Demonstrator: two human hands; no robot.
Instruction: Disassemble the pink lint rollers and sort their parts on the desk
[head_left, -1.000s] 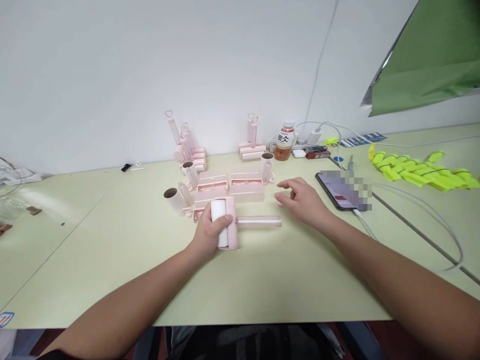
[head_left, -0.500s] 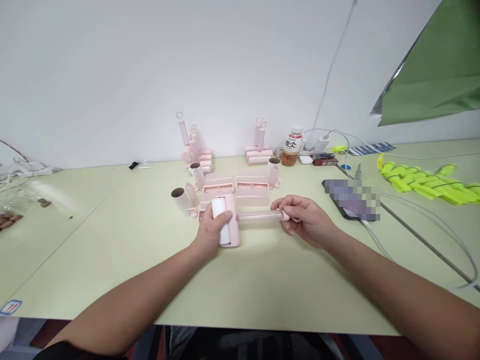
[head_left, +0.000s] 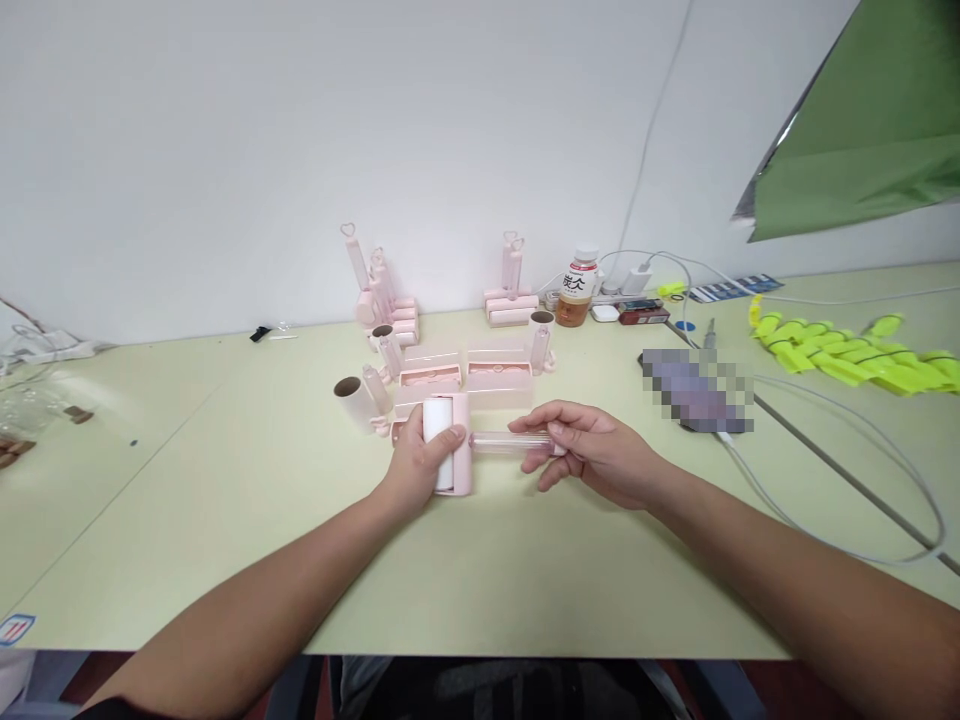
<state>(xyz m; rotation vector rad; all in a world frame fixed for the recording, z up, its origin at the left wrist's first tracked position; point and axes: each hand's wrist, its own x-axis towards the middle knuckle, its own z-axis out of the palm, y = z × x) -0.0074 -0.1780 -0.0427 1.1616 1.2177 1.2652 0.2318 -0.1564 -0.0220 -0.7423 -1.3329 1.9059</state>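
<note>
A pink lint roller [head_left: 463, 450] with a white paper roll [head_left: 438, 440] lies across my hands above the table. My left hand [head_left: 417, 458] is wrapped round its head, the thumb pressed on the roll. Its clear pink handle [head_left: 499, 442] points right, and my right hand [head_left: 589, 450] grips the far end between thumb and fingers. The other right fingers are loosely spread along the handle. Behind the hands lie pink, partly clear roller covers [head_left: 501, 385], with loose white rolls [head_left: 360, 405] on brown cores and clear handles [head_left: 376, 388] beside them.
More pink lint rollers [head_left: 512, 300] stand at the wall, next to a drink bottle [head_left: 576, 290]. To the right lie a phone [head_left: 694, 392] on a white cable [head_left: 757, 480] and several bright yellow pieces [head_left: 855, 350]. Green sheeting [head_left: 862, 130] hangs at the upper right.
My right hand has slid left along the handle from its end cap, its fingers now further over the clear tube. My left hand keeps its hold on the roller head.
</note>
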